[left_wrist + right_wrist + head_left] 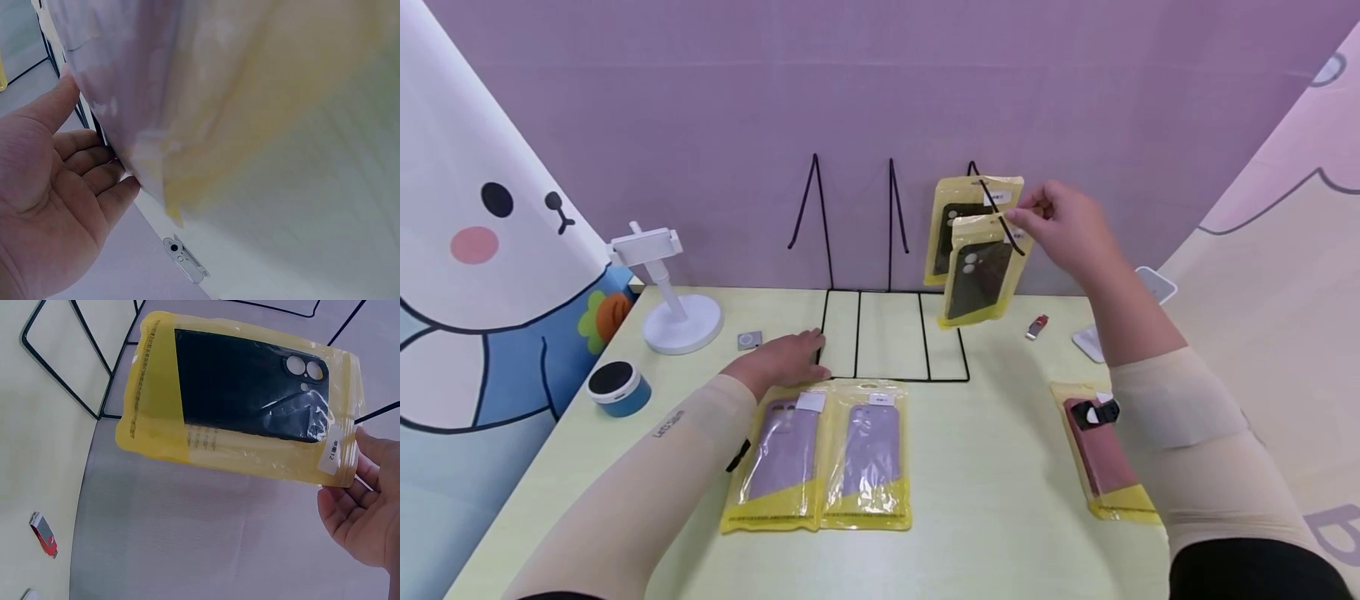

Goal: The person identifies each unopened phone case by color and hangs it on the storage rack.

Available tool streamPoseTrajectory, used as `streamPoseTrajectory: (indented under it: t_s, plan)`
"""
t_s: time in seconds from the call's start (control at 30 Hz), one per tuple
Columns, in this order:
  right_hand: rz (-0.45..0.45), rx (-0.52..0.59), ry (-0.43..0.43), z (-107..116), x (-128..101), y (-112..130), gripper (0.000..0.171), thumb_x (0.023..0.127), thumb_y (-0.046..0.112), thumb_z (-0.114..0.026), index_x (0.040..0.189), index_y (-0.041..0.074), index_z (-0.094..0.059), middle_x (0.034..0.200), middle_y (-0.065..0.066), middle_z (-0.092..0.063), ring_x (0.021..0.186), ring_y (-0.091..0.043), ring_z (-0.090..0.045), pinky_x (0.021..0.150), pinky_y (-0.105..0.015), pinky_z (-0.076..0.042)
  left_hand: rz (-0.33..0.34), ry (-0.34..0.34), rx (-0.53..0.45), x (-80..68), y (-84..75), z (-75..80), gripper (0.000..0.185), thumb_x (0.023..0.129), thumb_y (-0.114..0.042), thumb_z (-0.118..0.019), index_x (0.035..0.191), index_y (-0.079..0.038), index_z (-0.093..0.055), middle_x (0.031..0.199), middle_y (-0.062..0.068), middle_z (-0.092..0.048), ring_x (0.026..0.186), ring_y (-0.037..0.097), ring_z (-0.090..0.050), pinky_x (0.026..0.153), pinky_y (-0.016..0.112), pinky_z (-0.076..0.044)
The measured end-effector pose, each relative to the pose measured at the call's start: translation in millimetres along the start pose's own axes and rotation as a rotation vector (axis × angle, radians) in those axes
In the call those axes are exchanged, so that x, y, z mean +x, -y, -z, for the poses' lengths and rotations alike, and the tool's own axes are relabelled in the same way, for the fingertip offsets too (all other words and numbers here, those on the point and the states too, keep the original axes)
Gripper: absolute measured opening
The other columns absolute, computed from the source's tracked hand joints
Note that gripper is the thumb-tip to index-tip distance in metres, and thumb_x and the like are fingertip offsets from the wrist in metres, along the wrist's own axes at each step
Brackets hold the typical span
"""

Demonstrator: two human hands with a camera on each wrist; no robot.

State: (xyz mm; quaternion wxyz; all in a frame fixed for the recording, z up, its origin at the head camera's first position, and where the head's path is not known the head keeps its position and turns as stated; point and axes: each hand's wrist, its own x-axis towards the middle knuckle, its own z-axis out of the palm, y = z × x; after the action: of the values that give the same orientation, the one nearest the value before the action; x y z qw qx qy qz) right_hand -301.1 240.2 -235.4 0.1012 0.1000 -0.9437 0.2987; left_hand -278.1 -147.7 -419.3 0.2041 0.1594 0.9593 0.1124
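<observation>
My right hand (1026,213) pinches the top of a yellow packet with a black phone case (979,279) and holds it up at the rightmost hook of the black wire rack (889,333). The right wrist view shows that packet (244,400) tilted, with my fingers (359,506) at its labelled end. A second black-case packet (957,218) hangs on the hook behind it. My left hand (797,350) lies flat on the table at the rack's left base, holding nothing. Its relaxed fingers (94,181) touch the wire.
Two purple-case packets (782,454) (870,454) lie in front of the rack. A pink-case packet (1105,467) lies partly under my right forearm. Also on the table are a red USB stick (1037,327), a white phone stand (673,292), a blue speaker (617,387) and a small grey square (749,340).
</observation>
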Motion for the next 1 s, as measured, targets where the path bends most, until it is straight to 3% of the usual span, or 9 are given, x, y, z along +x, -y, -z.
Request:
streamPoseTrajectory:
  t_s: [0.43, 1.0]
  plan:
    - [-0.05, -0.04, -0.022, -3, 21, 0, 0.051, 0.094, 0.056, -0.054, 0.113, 0.01, -0.058, 0.103, -0.006, -0.057, 0.089, -0.024, -0.048, 0.071, -0.036, -0.041, -0.008, 0.003, 0.0, 0.1, -1.2, -1.2, 0.076, 0.098, -0.044, -0.056, 0.156, -0.008, -0.024, 0.164, 0.016, -0.015, 0.149, 0.037, -0.019, 0.122, 0.051, -0.02]
    - [-0.095, -0.021, -0.049, -5, 28, 2, 0.052, 0.093, 0.056, -0.056, 0.116, 0.009, -0.055, 0.108, -0.005, -0.057, 0.095, -0.022, -0.051, 0.075, -0.034, -0.045, -0.017, 0.009, 0.001, 1.1, -0.9, -3.4, 0.076, 0.098, -0.046, -0.055, 0.156, -0.008, -0.023, 0.164, 0.015, -0.013, 0.15, 0.036, -0.018, 0.122, 0.051, -0.02]
